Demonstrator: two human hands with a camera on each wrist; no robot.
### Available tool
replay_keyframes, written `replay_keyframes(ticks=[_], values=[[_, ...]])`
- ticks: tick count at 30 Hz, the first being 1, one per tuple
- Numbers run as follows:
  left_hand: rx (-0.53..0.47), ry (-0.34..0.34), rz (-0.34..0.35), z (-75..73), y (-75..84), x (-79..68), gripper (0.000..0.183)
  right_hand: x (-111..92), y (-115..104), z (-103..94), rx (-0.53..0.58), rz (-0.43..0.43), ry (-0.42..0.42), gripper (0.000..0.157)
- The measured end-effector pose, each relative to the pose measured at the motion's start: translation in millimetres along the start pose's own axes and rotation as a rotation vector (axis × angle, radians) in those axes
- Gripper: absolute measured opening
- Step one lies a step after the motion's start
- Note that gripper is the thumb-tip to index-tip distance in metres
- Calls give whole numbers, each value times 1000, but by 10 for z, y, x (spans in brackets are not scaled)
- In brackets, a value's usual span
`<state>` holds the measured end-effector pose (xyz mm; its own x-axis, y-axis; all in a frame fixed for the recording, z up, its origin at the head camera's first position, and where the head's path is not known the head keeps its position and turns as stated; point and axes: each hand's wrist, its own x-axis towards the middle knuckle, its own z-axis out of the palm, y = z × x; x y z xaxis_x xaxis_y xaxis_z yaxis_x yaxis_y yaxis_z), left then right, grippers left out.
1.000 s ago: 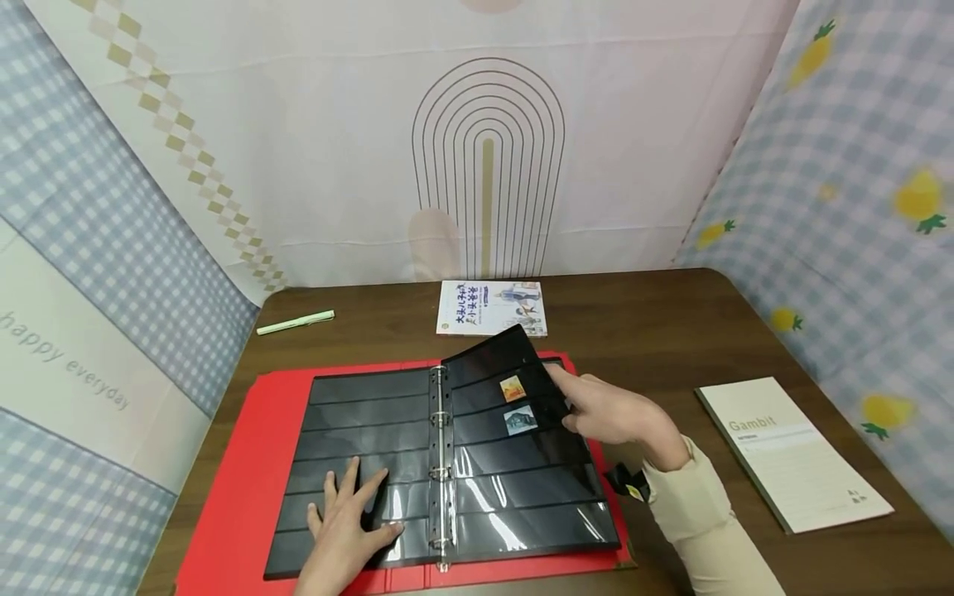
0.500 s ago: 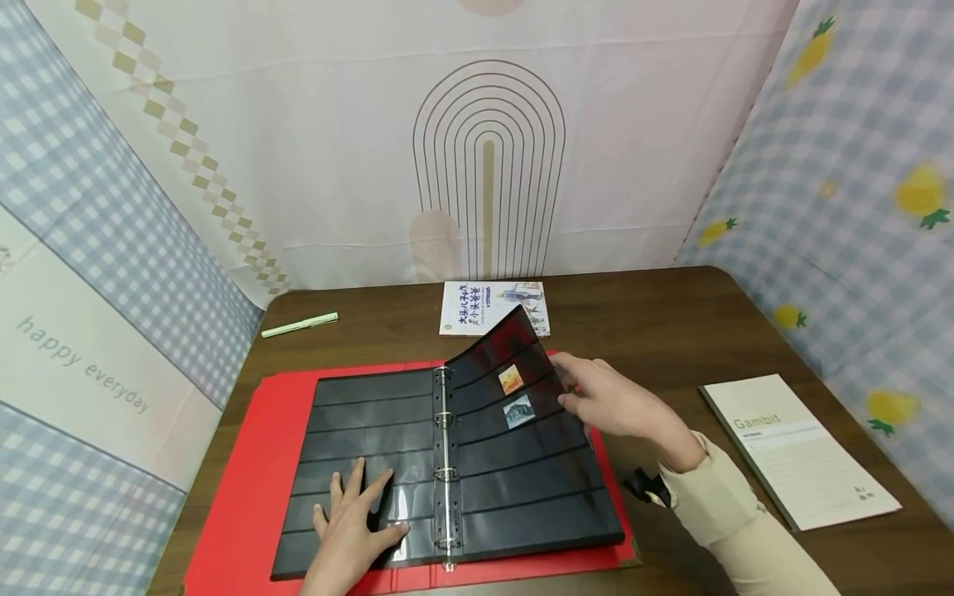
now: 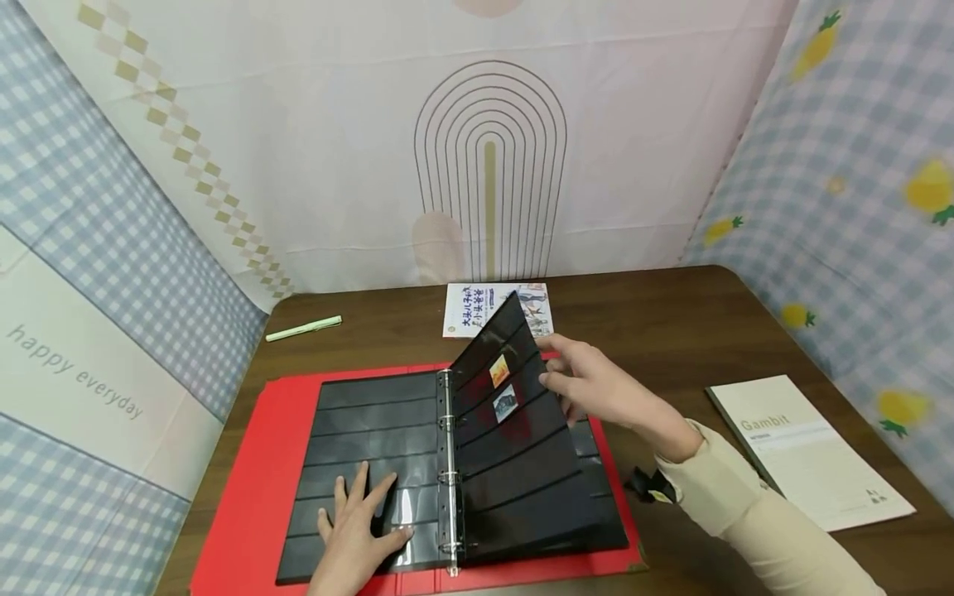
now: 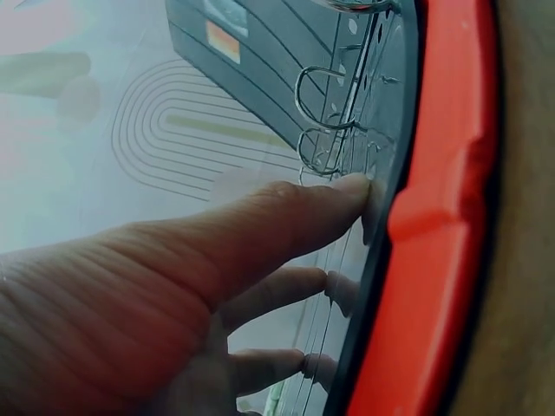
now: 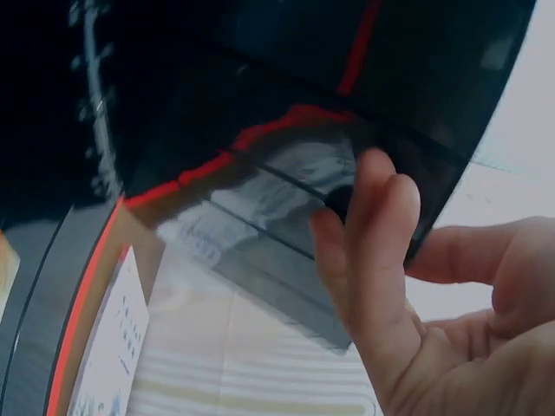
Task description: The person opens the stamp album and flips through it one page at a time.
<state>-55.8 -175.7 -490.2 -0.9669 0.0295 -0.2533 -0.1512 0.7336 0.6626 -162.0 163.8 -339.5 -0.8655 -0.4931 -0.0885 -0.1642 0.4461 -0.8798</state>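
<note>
A red ring binder (image 3: 246, 463) lies spread on the table, with black pocket pages on its metal rings (image 3: 450, 476). My left hand (image 3: 354, 530) rests on the left page (image 3: 373, 430), fingers spread; in the left wrist view its thumb (image 4: 286, 221) touches the page near the rings. My right hand (image 3: 596, 385) pinches the outer edge of a raised black page (image 3: 514, 463), thumb on one face and fingers on the other, as the right wrist view shows. Two stamps sit in that page's pockets, an orange one (image 3: 499, 372) and a blue-grey one (image 3: 505, 404). More black pages lie beneath it.
Behind the binder lies a white booklet (image 3: 462, 310), partly covered by the raised page. A light green pen (image 3: 303, 329) is at the back left. To the right rests a cream notebook (image 3: 812, 455). Fabric hangs along the back and both sides.
The right hand has lifted the stamp page higher and swung it toward the left, uncovering part of the page below. The left hand keeps its place on the left page.
</note>
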Motion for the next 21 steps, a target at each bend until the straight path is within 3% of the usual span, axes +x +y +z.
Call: replay_keyframes(ticks=[5, 10, 21], values=[[-15, -15, 5, -1, -16, -6, 83, 16, -92, 107, 88, -15, 27, 56], [-11, -11, 5, -14, -35, -21, 83, 88, -216, 223, 113, -65, 41, 52], [-21, -5, -3, 13, -19, 10, 82, 334, -529, 389, 162, -79, 76, 46]])
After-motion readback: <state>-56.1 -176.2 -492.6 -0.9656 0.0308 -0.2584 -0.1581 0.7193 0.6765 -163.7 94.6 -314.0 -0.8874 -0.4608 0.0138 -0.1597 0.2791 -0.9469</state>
